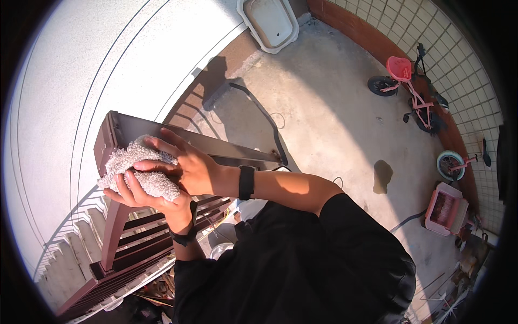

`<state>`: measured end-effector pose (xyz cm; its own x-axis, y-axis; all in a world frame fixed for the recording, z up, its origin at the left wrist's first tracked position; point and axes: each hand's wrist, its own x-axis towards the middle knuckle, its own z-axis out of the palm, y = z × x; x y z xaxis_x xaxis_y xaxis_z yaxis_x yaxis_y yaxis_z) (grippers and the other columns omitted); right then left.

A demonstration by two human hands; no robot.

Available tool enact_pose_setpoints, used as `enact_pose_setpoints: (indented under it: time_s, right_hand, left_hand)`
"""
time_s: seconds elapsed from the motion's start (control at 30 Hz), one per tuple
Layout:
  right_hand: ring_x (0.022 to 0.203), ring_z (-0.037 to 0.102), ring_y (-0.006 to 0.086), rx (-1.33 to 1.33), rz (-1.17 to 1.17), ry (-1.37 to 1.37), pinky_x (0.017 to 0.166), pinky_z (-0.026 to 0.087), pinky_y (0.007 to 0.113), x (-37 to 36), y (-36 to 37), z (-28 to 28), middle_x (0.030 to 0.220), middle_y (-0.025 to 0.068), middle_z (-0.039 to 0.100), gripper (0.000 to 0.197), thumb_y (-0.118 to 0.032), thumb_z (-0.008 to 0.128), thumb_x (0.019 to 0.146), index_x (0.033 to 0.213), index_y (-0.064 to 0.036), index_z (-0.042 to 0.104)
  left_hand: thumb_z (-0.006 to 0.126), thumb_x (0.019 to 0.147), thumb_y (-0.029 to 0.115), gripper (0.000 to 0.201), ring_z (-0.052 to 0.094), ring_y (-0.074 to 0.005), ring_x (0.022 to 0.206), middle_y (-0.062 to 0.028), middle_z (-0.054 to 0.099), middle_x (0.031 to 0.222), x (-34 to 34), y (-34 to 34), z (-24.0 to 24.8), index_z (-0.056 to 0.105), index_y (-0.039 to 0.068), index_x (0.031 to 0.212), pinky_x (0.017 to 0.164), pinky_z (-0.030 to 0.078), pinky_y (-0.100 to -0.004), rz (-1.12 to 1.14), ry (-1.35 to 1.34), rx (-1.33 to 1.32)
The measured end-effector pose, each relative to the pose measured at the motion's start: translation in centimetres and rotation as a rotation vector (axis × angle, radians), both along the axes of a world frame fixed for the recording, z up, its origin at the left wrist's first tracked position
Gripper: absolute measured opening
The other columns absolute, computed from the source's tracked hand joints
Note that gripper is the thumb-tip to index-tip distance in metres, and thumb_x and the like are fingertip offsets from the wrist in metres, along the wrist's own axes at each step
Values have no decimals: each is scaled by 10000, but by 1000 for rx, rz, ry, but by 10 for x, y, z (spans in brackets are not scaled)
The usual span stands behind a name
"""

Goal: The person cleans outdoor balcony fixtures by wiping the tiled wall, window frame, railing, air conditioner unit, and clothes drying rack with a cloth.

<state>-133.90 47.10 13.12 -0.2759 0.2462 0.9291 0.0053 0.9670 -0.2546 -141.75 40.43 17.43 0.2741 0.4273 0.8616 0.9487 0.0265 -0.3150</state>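
pale cloth (125, 157) within left grip (156, 202) and right grip (195, 170), at brown railing (229, 149)

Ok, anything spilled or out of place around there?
Yes: a dark, irregular patch on the concrete floor, right of centre, stands out from the paler surface around it. Possibly a spill or stain.

- A pale, nubby cloth (124, 156) sits bunched and creased in the grip of the left hand (148, 195) and right hand (190, 168), folds bulging past the fingertips.
- A brown railing (237, 150) stands beneath the grip, its squared corner just beyond, top rail extending right, slatted side below.
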Motion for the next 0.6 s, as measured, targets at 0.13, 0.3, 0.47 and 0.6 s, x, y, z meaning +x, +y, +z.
enact_pose_setpoints:
  time_s: [0.13,0.3,0.47,0.6]
  right_hand:
    - [1337,143,339,134,-21,-216,1084,196,534,-3,-9,-7,1426,-2,282,414,-295,534,698,1081,-170,630]
    - [1331,167,342,-80,75,-27,1076,210,531,2,-13,-35,1420,4,296,367,-237,552,684,1018,-133,662]
    - [1330,185,291,-174,246,-483,1040,292,459,26,-22,-111,1392,15,328,456,-233,517,788,1234,-138,508]
    - [1236,360,318,-506,383,-672,919,429,377,79,-23,-148,1349,139,353,499,-157,549,764,1233,-23,446]
  left_hand:
    - [309,889,443,633,230,-303,1289,-168,285,1317,-7,-11,-3,262,-22,1316,1054,87,-610,119,84,3]
    - [413,856,467,698,204,-361,1275,-196,256,1323,-8,-22,-42,261,-42,1308,1033,94,-633,158,-94,-62]
    - [381,914,254,546,121,-450,1288,-240,134,1393,37,-48,-126,214,-37,1344,1020,163,-581,353,-507,-330]
    - [372,862,81,495,237,-379,1274,-244,243,1355,85,-50,-165,267,-54,1326,1042,220,-429,210,-1202,-536]
